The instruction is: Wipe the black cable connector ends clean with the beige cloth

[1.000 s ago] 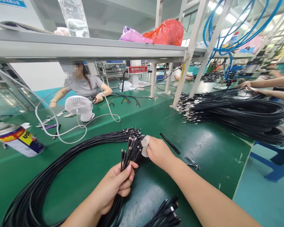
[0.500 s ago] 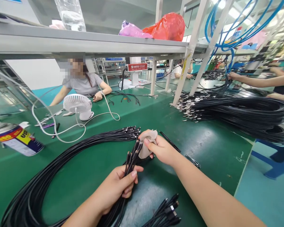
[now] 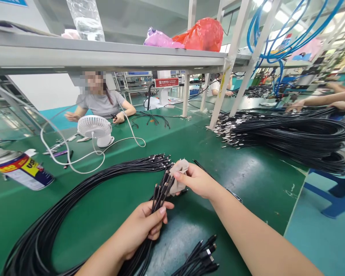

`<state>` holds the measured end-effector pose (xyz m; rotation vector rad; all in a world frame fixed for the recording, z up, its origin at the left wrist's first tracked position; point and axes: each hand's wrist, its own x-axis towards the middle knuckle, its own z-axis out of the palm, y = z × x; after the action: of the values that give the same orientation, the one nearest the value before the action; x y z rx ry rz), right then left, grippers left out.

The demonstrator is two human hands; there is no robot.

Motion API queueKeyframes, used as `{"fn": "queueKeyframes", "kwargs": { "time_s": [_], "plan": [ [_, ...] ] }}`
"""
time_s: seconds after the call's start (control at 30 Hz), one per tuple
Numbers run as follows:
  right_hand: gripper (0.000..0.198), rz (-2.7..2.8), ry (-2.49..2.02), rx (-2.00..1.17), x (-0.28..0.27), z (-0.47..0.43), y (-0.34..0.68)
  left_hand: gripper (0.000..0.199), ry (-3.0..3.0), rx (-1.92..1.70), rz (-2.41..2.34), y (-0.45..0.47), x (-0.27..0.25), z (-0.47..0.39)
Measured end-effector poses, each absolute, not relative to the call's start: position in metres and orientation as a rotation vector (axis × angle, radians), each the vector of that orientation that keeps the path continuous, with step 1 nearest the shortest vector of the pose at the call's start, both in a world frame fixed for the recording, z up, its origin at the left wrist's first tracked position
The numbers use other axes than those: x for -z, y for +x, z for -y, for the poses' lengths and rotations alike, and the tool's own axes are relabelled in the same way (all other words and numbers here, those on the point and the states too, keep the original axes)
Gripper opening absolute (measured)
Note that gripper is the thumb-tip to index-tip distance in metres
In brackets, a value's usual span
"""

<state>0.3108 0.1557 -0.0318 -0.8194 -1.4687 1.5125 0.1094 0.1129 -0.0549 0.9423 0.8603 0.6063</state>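
Observation:
My left hand (image 3: 151, 222) is closed around a bundle of black cables (image 3: 161, 191), their connector ends fanned out above my fingers. A pale cloth (image 3: 178, 180) is pinched in my right hand (image 3: 197, 180) and lies against the right side of those connector ends. Just beyond, a long curved bundle of black cables (image 3: 83, 191) rests on the green table, its connectors gathered by my hands. Closer to me, more cable ends (image 3: 202, 255) lie on the tabletop. My right fingertips are partly hidden by the cloth.
A spray can (image 3: 23, 168) and a small white fan (image 3: 94, 127) stand at left. A large cable pile (image 3: 290, 132) lies at right by the shelf posts (image 3: 218, 94). Across the table sits a co-worker (image 3: 103, 99); another person's arms (image 3: 324, 101) reach in from the right.
My right hand and the cloth have shifted slightly down and left against the connectors. My left hand is still. The co-worker opposite has raised a hand beside the fan.

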Motion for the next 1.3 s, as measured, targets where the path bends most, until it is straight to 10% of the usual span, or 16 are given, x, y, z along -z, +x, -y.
{"fn": "queueKeyframes", "kwargs": {
  "time_s": [0.67,0.9,1.3],
  "plan": [
    [0.075,1.552,-0.842,-1.639,0.033,-0.160,0.331,0.036,0.934,-0.680,-0.882,0.112,0.054,-0.112],
    [0.034,1.631,-0.927,-1.380,0.032,-0.158,0.319,0.036,0.936,-0.682,-0.877,0.111,0.053,-0.113],
    [0.028,1.607,-0.994,-1.357,0.042,-0.160,0.310,0.036,0.958,-0.695,-0.900,0.111,0.051,-0.113]
  ]
}}
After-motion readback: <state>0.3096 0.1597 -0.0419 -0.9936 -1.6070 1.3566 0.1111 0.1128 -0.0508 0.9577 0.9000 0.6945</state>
